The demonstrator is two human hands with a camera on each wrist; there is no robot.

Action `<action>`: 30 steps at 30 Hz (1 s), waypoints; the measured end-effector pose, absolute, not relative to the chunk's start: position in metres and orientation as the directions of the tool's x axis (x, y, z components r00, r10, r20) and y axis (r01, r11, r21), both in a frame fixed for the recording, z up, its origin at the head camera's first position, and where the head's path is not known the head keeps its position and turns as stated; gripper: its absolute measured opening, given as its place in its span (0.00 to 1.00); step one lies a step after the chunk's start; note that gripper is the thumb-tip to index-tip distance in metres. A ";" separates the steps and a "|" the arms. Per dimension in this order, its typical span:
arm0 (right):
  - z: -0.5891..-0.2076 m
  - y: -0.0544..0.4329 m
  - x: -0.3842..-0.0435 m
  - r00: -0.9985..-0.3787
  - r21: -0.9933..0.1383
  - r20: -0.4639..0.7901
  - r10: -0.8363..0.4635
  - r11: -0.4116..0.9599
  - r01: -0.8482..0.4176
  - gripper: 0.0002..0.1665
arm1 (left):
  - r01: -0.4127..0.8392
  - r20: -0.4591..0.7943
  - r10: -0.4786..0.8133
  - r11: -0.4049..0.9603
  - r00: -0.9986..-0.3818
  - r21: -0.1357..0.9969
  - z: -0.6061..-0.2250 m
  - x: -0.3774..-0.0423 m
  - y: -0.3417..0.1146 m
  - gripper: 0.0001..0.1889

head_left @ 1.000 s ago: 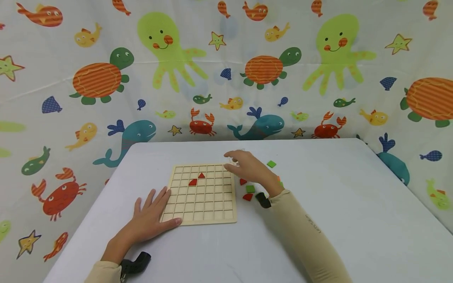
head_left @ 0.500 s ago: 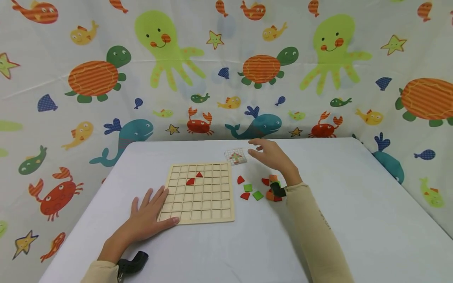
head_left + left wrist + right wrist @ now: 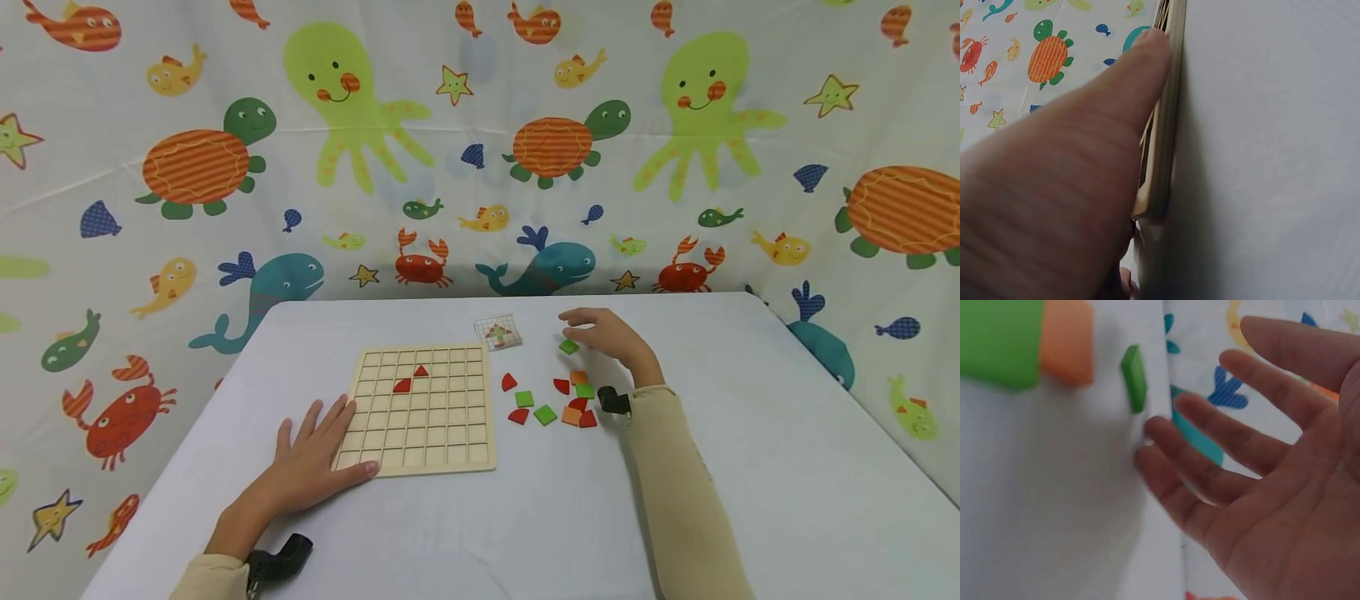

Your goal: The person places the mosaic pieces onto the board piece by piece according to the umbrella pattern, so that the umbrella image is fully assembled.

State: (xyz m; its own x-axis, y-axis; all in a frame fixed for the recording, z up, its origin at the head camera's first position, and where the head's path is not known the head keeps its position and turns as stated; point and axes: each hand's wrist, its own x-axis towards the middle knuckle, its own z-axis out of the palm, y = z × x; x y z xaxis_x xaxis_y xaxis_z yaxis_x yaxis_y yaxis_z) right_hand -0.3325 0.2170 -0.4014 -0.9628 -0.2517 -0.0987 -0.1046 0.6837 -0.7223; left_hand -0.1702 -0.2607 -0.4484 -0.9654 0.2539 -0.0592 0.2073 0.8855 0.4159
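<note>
My left hand [image 3: 311, 457] rests with spread fingers on the lower left corner of a wooden grid board [image 3: 450, 457]; in the left wrist view its thumb [image 3: 1141, 69] lies along the board's edge. A red triangle tile [image 3: 422, 371] and a red quarter-round tile [image 3: 402, 385] sit in the board's upper cells. Over the table's back right part is my right hand [image 3: 611, 335], holding nothing, its fingers loosely spread in the right wrist view. Close by its fingertips lies a green square tile [image 3: 568, 346].
Right of the board lie several loose tiles: green squares [image 3: 545, 414], orange squares [image 3: 572, 416] and red quarter-rounds [image 3: 518, 415]. A small clear gridded card with a coloured pattern [image 3: 498, 332] lies behind the board's right corner. A sea-animal curtain [image 3: 450, 192] hangs behind the white table [image 3: 750, 467].
My right hand has moved right, from over the board's far right corner and the card to beside the back green tile, uncovering the card and loose tiles. My left hand stays on the board.
</note>
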 end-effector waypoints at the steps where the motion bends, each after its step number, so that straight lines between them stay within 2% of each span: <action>1: -0.405 0.220 -0.333 -0.961 -0.736 -0.106 -0.255 0.670 -0.097 0.28 | 0.207 -0.061 0.254 0.885 -0.965 0.417 -0.449 -0.170 -0.261 0.61; 7: -0.421 0.232 -0.334 -0.961 -0.805 -0.105 -0.257 0.589 -0.069 0.25 | 0.206 -0.063 0.253 0.888 -0.965 0.411 -0.451 -0.172 -0.262 0.61; 13: -0.428 0.233 -0.337 -0.958 -0.812 -0.156 -0.242 0.583 -0.015 0.25 | 0.204 -0.065 0.251 0.889 -0.966 0.411 -0.449 -0.172 -0.262 0.61; 24: -0.426 0.221 -0.341 -0.960 -0.719 -0.179 -0.215 0.695 -0.022 0.20 | 0.205 -0.065 0.252 0.891 -0.966 0.404 -0.448 -0.172 -0.262 0.61; 30: -0.423 0.221 -0.342 -0.957 -0.674 -0.158 -0.242 0.735 -0.075 0.16 | 0.204 -0.068 0.252 0.893 -0.965 0.402 -0.449 -0.173 -0.262 0.61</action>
State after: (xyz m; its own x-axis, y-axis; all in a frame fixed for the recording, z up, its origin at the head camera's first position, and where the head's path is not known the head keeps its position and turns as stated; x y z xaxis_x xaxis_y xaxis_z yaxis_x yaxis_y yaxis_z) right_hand -0.3420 0.2207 -0.4232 -0.9572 -0.2425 -0.1582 -0.0747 0.7349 -0.6741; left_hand -0.1730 -0.2619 -0.4493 -0.9655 0.2515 -0.0679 0.2043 0.8926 0.4018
